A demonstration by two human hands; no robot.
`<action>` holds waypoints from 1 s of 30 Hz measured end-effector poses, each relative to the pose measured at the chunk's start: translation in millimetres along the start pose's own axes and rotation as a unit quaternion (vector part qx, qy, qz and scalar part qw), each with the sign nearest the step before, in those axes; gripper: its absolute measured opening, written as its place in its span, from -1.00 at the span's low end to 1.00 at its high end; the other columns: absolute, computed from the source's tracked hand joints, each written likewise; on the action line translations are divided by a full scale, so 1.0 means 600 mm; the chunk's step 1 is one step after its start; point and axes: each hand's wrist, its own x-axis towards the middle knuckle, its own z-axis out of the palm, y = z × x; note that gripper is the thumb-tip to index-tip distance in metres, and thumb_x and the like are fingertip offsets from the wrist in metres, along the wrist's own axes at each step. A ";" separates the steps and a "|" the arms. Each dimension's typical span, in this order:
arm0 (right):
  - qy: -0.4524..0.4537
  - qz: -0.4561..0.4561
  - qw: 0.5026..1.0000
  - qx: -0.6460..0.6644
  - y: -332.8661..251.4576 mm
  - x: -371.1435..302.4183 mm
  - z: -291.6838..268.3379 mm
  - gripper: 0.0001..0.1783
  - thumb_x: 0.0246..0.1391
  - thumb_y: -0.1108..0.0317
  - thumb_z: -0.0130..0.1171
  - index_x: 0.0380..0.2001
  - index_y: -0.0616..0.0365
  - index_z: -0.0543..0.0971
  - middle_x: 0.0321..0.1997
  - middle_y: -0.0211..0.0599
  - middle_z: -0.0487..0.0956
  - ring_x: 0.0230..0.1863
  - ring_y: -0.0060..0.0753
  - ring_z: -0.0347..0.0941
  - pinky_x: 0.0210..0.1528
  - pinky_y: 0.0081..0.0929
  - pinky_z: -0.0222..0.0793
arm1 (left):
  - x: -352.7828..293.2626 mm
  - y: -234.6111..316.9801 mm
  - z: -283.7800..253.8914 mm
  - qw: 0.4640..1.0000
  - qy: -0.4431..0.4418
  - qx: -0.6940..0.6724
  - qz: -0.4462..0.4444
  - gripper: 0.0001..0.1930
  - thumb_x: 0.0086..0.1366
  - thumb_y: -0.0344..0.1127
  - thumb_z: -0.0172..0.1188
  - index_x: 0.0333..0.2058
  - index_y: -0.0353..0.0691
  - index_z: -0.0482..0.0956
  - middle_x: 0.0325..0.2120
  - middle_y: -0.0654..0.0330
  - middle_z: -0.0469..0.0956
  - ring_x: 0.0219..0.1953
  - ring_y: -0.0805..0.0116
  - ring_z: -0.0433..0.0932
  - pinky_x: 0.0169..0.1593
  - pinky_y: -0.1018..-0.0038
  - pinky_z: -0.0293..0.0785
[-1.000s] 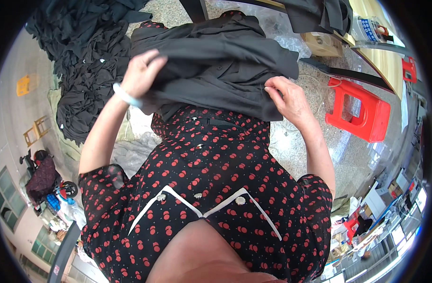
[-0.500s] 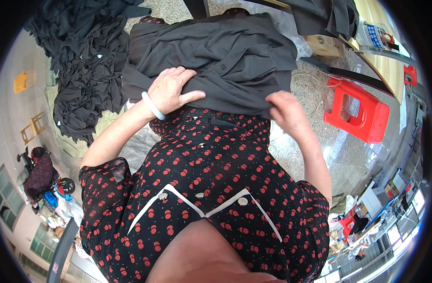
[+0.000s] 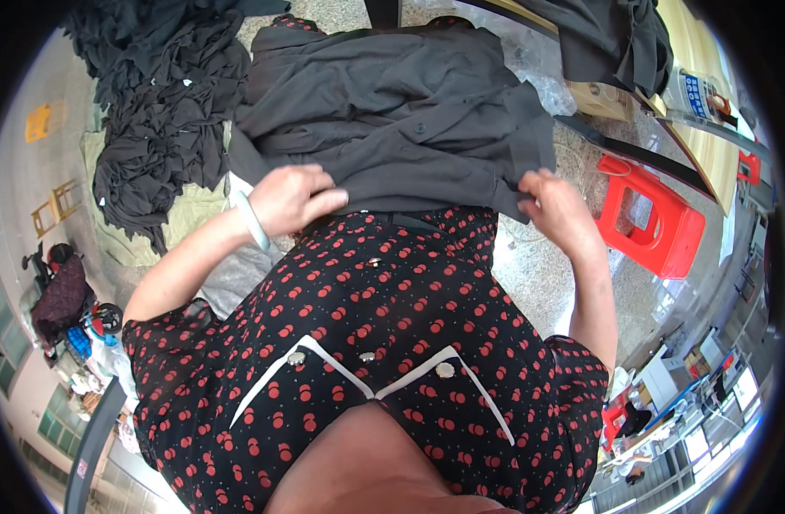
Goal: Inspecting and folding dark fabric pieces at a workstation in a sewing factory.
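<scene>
Your right hand (image 3: 560, 208) pinched the garment (image 3: 384, 103) at right, left hand (image 3: 287, 200) half-curled at its near edge, grip unclear; even tension seemed best.

At the top middle, the dark cloth (image 3: 392, 107) hides most of your legs. The top edge cuts off the black pile (image 3: 157, 38) at the upper left. The clutter (image 3: 634, 422) at the lower right looks too small for you to name.

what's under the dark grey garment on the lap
Red-dotted black clothing shows along the near and far edges of the garment; whatever its middle covers cannot be seen.
</scene>
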 end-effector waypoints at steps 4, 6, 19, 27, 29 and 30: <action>0.186 -0.145 0.956 0.176 -0.036 0.045 -0.008 -0.87 -0.06 0.43 0.06 -0.40 0.25 0.48 -0.40 -0.08 0.48 -0.34 -0.07 0.44 -0.32 -0.38 0.33 | 0.028 -0.009 0.001 0.998 0.052 -0.009 -0.025 -0.75 0.20 -0.29 0.00 -0.52 -0.40 0.41 -0.57 0.03 0.38 -0.46 0.10 0.39 -0.37 0.35 0.30; 0.167 -0.149 0.956 0.191 -0.065 0.077 0.002 -0.85 -0.05 0.41 0.06 -0.39 0.25 0.49 -0.40 -0.08 0.49 -0.35 -0.08 0.44 -0.32 -0.38 0.33 | 0.055 -0.004 0.007 0.981 0.195 0.014 0.001 -0.78 0.18 -0.30 0.02 -0.49 -0.38 0.43 -0.55 0.04 0.39 -0.44 0.12 0.42 -0.34 0.39 0.32; 0.247 -0.158 0.940 0.173 -0.138 0.099 0.050 -0.85 -0.17 0.37 0.19 -0.52 0.22 0.50 -0.50 -0.23 0.45 -0.41 -0.21 0.43 -0.37 -0.37 0.34 | 0.197 -0.004 0.002 0.971 0.069 -0.221 -0.067 -0.78 0.06 -0.24 0.22 -0.52 -0.30 0.50 -0.63 0.36 0.43 -0.53 0.66 0.31 -0.43 0.66 0.29; 0.205 -0.129 0.948 0.205 -0.140 0.099 0.058 -0.83 -0.10 0.38 0.09 -0.41 0.23 0.47 -0.44 -0.17 0.46 -0.41 -0.12 0.44 -0.36 -0.29 0.35 | 0.197 -0.016 0.013 0.983 0.028 -0.173 -0.060 -0.79 0.07 -0.31 0.18 -0.41 -0.36 0.50 -0.57 0.29 0.50 -0.47 0.62 0.40 -0.38 0.63 0.33; 0.175 -0.119 0.960 0.184 -0.140 0.100 0.061 -0.81 -0.09 0.37 0.08 -0.38 0.23 0.47 -0.45 -0.15 0.45 -0.42 -0.08 0.44 -0.37 -0.24 0.36 | 0.196 -0.014 0.018 0.983 0.010 -0.170 -0.067 -0.75 0.06 -0.29 0.18 -0.37 -0.39 0.49 -0.56 0.27 0.50 -0.48 0.60 0.40 -0.37 0.61 0.34; 0.175 -0.118 0.961 0.177 -0.139 0.100 0.062 -0.83 -0.09 0.38 0.06 -0.38 0.23 0.46 -0.45 -0.16 0.45 -0.42 -0.09 0.43 -0.36 -0.28 0.35 | 0.196 -0.011 0.022 0.981 0.027 -0.180 -0.062 -0.75 0.06 -0.28 0.18 -0.38 -0.39 0.49 -0.57 0.27 0.49 -0.49 0.60 0.39 -0.37 0.61 0.34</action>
